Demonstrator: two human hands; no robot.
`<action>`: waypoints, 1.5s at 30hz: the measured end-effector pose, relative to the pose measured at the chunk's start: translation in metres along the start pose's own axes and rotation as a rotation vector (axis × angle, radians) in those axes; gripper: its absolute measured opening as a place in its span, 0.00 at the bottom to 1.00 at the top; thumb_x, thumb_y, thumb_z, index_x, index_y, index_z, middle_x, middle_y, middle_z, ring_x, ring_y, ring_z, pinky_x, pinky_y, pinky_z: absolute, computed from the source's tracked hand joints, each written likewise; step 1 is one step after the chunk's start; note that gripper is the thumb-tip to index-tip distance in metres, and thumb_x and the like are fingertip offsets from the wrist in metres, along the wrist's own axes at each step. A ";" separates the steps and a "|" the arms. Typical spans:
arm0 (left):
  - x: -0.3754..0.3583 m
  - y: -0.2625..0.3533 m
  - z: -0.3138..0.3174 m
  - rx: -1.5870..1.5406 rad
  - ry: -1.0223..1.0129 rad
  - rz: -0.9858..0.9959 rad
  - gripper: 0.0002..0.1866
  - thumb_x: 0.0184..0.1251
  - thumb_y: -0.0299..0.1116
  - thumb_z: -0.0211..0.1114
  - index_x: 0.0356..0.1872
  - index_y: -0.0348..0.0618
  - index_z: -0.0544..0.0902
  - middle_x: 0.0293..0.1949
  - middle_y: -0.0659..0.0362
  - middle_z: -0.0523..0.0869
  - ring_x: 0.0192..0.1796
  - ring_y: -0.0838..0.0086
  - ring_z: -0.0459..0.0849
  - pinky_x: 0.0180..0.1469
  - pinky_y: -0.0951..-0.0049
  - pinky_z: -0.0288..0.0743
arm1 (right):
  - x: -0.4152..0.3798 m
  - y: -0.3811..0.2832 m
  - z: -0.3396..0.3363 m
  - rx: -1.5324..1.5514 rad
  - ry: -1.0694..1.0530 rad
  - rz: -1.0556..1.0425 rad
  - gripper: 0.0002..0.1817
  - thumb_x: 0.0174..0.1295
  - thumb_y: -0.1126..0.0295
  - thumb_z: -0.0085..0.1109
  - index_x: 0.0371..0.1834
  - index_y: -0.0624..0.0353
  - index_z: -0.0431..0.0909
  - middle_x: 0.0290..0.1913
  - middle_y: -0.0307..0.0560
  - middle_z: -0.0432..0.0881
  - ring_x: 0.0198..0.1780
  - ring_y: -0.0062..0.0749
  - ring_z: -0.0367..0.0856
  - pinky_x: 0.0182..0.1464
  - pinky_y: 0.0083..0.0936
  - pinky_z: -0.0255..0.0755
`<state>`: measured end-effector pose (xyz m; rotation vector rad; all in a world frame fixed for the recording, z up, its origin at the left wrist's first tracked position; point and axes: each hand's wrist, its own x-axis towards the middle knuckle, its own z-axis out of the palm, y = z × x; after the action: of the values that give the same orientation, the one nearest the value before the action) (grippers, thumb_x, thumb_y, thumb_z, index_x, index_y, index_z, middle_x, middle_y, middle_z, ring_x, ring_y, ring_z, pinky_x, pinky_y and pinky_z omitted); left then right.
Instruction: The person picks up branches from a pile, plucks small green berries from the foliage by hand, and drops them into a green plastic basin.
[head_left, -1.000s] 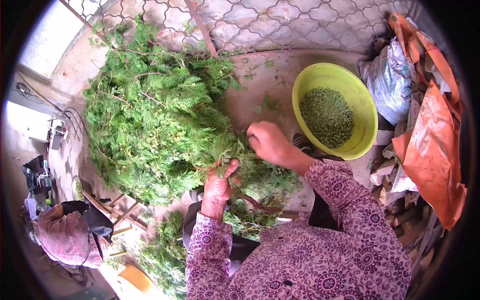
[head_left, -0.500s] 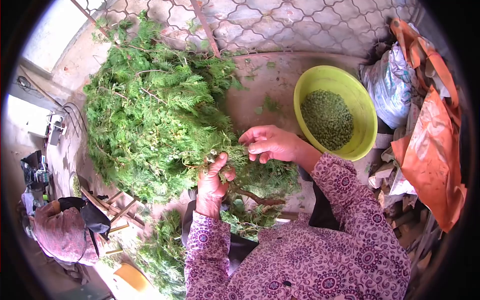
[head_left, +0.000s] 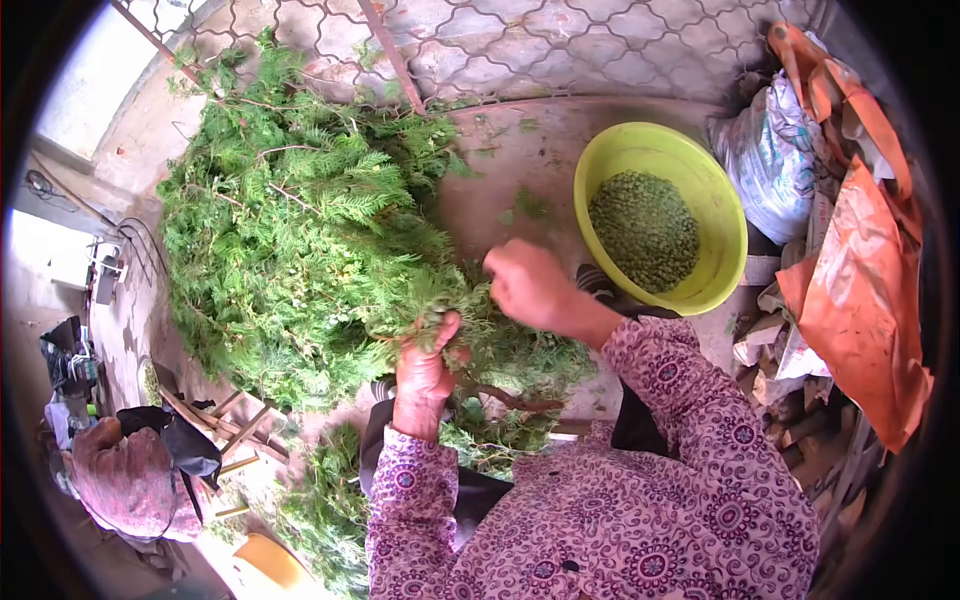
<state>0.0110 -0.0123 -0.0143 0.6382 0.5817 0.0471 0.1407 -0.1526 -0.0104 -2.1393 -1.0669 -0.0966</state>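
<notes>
My left hand (head_left: pixel 424 372) is closed on a leafy evergreen branch (head_left: pixel 440 300), thumb on top, at the near edge of a large heap of cut green branches (head_left: pixel 290 250). My right hand (head_left: pixel 535 285) is just to its right, raised beside the foliage with the fingers curled in. Whatever those fingers hold, if anything, is hidden. Right of that hand stands a yellow-green basin (head_left: pixel 728 235), partly filled with small green seed cones (head_left: pixel 645 230). A bare brown stem (head_left: pixel 515 400) shows below the hands.
Wire mesh (head_left: pixel 560 50) runs along the back. A white sack (head_left: pixel 765 160) and an orange sack (head_left: pixel 855 310) are at the right, over stacked wood pieces. Another person (head_left: pixel 135 480) sits at the lower left, near a wooden frame (head_left: pixel 235 425) and a yellow container (head_left: pixel 270 562).
My right hand has gone from spread fingers close to the branch to a curled shape, slightly higher. My left hand keeps its grip. The whole view has shifted slightly.
</notes>
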 end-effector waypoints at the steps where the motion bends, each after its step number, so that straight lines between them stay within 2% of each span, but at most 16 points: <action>1: -0.003 0.005 0.003 0.003 -0.001 -0.001 0.15 0.47 0.27 0.69 0.37 0.51 0.75 0.29 0.67 0.76 0.28 0.82 0.72 0.21 0.79 0.65 | 0.005 0.008 -0.005 -0.065 0.084 -0.006 0.07 0.42 0.77 0.52 0.27 0.59 0.73 0.27 0.52 0.73 0.28 0.47 0.73 0.31 0.35 0.68; 2: -0.005 0.011 0.006 0.041 0.031 0.090 0.13 0.47 0.28 0.69 0.33 0.49 0.74 0.27 0.67 0.75 0.22 0.80 0.69 0.19 0.79 0.63 | 0.010 0.023 -0.007 0.103 0.134 0.022 0.05 0.46 0.76 0.52 0.28 0.60 0.74 0.27 0.49 0.75 0.24 0.38 0.75 0.26 0.30 0.68; 3: -0.007 0.014 0.007 0.070 0.067 0.184 0.12 0.47 0.29 0.69 0.29 0.48 0.73 0.24 0.67 0.73 0.17 0.79 0.66 0.18 0.78 0.61 | 0.016 0.019 -0.026 0.535 -0.114 0.443 0.04 0.52 0.74 0.52 0.30 0.60 0.74 0.27 0.43 0.77 0.22 0.25 0.75 0.21 0.21 0.67; 5: -0.003 0.010 -0.001 0.035 0.084 0.159 0.11 0.48 0.29 0.68 0.29 0.48 0.73 0.24 0.66 0.74 0.16 0.79 0.65 0.18 0.78 0.60 | 0.016 0.020 -0.035 1.133 -0.257 0.723 0.05 0.56 0.70 0.52 0.32 0.60 0.74 0.28 0.39 0.76 0.23 0.17 0.74 0.19 0.14 0.65; 11: 0.000 0.008 0.006 0.011 0.065 0.082 0.11 0.51 0.29 0.66 0.35 0.46 0.74 0.26 0.66 0.75 0.19 0.80 0.66 0.19 0.79 0.59 | 0.009 -0.010 -0.022 1.276 -0.736 0.684 0.11 0.56 0.64 0.57 0.37 0.59 0.73 0.31 0.36 0.74 0.30 0.18 0.73 0.26 0.13 0.64; 18: 0.005 0.001 0.003 0.049 0.074 0.050 0.14 0.52 0.29 0.66 0.40 0.47 0.74 0.32 0.65 0.76 0.21 0.80 0.67 0.19 0.80 0.62 | 0.013 -0.006 -0.006 1.306 -0.649 0.666 0.10 0.56 0.66 0.56 0.37 0.59 0.73 0.28 0.34 0.73 0.26 0.19 0.71 0.24 0.13 0.62; 21: 0.001 0.001 0.011 0.119 0.100 0.047 0.13 0.51 0.29 0.66 0.39 0.47 0.75 0.32 0.66 0.77 0.25 0.80 0.71 0.20 0.80 0.63 | 0.013 -0.011 -0.010 1.031 -0.606 0.620 0.09 0.53 0.68 0.56 0.33 0.62 0.74 0.21 0.38 0.73 0.22 0.20 0.71 0.22 0.15 0.63; 23: 0.002 -0.003 0.010 0.193 0.118 0.052 0.13 0.51 0.28 0.65 0.39 0.47 0.75 0.31 0.66 0.77 0.27 0.80 0.73 0.20 0.80 0.63 | 0.011 -0.008 -0.009 0.405 -0.403 0.159 0.08 0.47 0.70 0.56 0.28 0.64 0.75 0.17 0.45 0.73 0.19 0.23 0.71 0.23 0.20 0.65; 27: -0.001 -0.005 0.012 0.197 0.147 0.105 0.14 0.47 0.24 0.66 0.38 0.42 0.77 0.33 0.63 0.80 0.38 0.76 0.76 0.39 0.73 0.70 | 0.003 0.011 -0.002 0.072 -0.132 0.065 0.08 0.43 0.72 0.54 0.27 0.64 0.76 0.18 0.52 0.74 0.19 0.26 0.74 0.25 0.25 0.68; 28: -0.004 0.004 0.010 0.191 0.148 0.097 0.14 0.47 0.23 0.66 0.38 0.42 0.77 0.34 0.62 0.80 0.39 0.76 0.76 0.42 0.74 0.69 | 0.011 0.009 -0.018 0.182 -0.139 0.119 0.06 0.44 0.73 0.54 0.25 0.64 0.76 0.18 0.48 0.76 0.21 0.24 0.75 0.24 0.23 0.68; 29: -0.005 0.009 0.008 0.180 0.149 0.093 0.14 0.47 0.23 0.66 0.38 0.41 0.77 0.34 0.62 0.80 0.41 0.76 0.76 0.45 0.75 0.68 | 0.018 0.010 -0.042 0.579 -0.400 0.438 0.03 0.48 0.74 0.52 0.23 0.61 0.75 0.24 0.44 0.79 0.23 0.21 0.75 0.22 0.19 0.66; 31: 0.000 0.002 -0.002 0.138 0.173 0.127 0.14 0.48 0.23 0.66 0.39 0.41 0.77 0.35 0.63 0.79 0.41 0.77 0.75 0.48 0.76 0.66 | 0.021 0.020 -0.054 1.206 -0.355 0.603 0.01 0.52 0.75 0.52 0.26 0.59 0.74 0.29 0.42 0.79 0.25 0.19 0.74 0.19 0.13 0.62; 34: 0.008 -0.010 0.004 0.222 -0.011 0.248 0.11 0.50 0.24 0.64 0.38 0.42 0.77 0.34 0.64 0.79 0.38 0.78 0.74 0.47 0.76 0.66 | 0.019 0.005 -0.050 1.449 -0.384 0.660 0.02 0.56 0.74 0.52 0.30 0.59 0.72 0.31 0.43 0.77 0.24 0.18 0.72 0.18 0.11 0.58; 39: 0.008 -0.009 0.007 0.255 0.053 0.146 0.12 0.50 0.30 0.66 0.37 0.42 0.77 0.34 0.64 0.79 0.38 0.79 0.74 0.45 0.77 0.66 | 0.015 -0.008 -0.030 1.304 -0.578 0.595 0.11 0.54 0.72 0.57 0.40 0.62 0.72 0.30 0.39 0.74 0.24 0.15 0.69 0.20 0.11 0.57; 43: 0.026 -0.033 -0.032 0.523 0.044 0.188 0.22 0.50 0.42 0.67 0.42 0.39 0.74 0.36 0.61 0.78 0.39 0.76 0.74 0.45 0.74 0.67 | 0.011 -0.015 -0.025 1.107 -0.627 0.588 0.21 0.49 0.67 0.64 0.46 0.64 0.71 0.31 0.38 0.71 0.26 0.14 0.68 0.24 0.13 0.61; 45: 0.032 -0.042 -0.049 0.925 0.121 0.320 0.28 0.52 0.46 0.65 0.48 0.36 0.70 0.41 0.57 0.76 0.42 0.72 0.74 0.46 0.72 0.68 | 0.008 -0.011 -0.014 0.840 -0.555 0.353 0.25 0.48 0.64 0.65 0.47 0.65 0.71 0.33 0.39 0.73 0.29 0.19 0.72 0.29 0.17 0.67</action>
<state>0.0066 -0.0126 -0.0862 1.6345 0.6011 0.1192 0.1408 -0.1524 0.0094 -1.5413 -0.7811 0.9856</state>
